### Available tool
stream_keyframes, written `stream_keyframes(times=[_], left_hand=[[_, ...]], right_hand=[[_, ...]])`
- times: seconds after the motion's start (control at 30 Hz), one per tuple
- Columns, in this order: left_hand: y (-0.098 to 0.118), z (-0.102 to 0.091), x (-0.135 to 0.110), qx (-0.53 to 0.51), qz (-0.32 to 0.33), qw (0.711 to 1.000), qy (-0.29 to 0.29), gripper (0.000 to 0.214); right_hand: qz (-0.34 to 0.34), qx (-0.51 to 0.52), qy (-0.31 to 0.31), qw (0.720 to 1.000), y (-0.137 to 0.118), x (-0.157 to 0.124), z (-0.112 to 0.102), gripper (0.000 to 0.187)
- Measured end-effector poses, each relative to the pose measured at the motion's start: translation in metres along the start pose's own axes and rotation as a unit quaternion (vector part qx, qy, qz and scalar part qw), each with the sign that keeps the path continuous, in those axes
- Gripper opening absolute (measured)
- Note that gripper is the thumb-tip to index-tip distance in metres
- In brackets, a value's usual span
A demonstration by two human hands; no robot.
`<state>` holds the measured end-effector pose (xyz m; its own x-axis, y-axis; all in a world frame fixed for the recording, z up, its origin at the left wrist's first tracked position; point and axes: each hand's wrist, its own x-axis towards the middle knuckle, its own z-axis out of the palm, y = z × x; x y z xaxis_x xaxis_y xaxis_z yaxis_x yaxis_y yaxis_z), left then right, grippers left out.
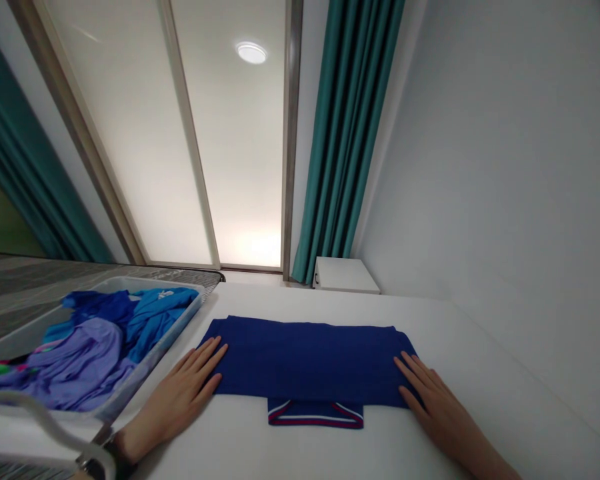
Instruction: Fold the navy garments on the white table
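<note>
A dark blue shirt (pixel 307 360) lies folded into a wide band on the white table (pixel 430 320), its striped collar (pixel 316 413) poking out at the near edge. My left hand (pixel 183 397) lies flat with fingers stretched out, its fingertips on the shirt's left end. At the shirt's right end rests my right hand (pixel 435 403), also flat, fingers extended onto the fabric. Neither hand holds anything.
A pale plastic bin (pixel 190 313) to the left holds several crumpled blue and purple garments (pixel 87 343). A white wire frame (pixel 40 420) shows at bottom left. A white wall runs along the right. Teal curtains and a small white cabinet (pixel 345 275) stand beyond the table.
</note>
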<state>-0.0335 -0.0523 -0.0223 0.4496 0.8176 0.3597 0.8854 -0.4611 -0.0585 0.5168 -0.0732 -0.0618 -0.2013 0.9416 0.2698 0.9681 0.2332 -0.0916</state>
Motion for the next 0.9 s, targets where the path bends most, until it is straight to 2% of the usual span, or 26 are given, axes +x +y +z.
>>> stream_keyframes(times=[0.4, 0.63, 0.9], left_hand=[[-0.023, 0.025, 0.051, -0.005, -0.027, 0.999, -0.034, 0.053], [-0.027, 0.032, 0.056, -0.013, -0.025, 0.999, -0.016, 0.053], [-0.028, 0.033, 0.066, -0.007, -0.031, 0.999, -0.037, 0.054]], right_hand=[[0.031, 0.001, -0.047, 0.998, 0.001, 0.059, -0.003, 0.059], [0.026, -0.013, -0.023, 0.999, 0.004, 0.061, 0.002, 0.059], [0.05, -0.015, -0.051, 0.997, 0.007, 0.072, 0.002, 0.059]])
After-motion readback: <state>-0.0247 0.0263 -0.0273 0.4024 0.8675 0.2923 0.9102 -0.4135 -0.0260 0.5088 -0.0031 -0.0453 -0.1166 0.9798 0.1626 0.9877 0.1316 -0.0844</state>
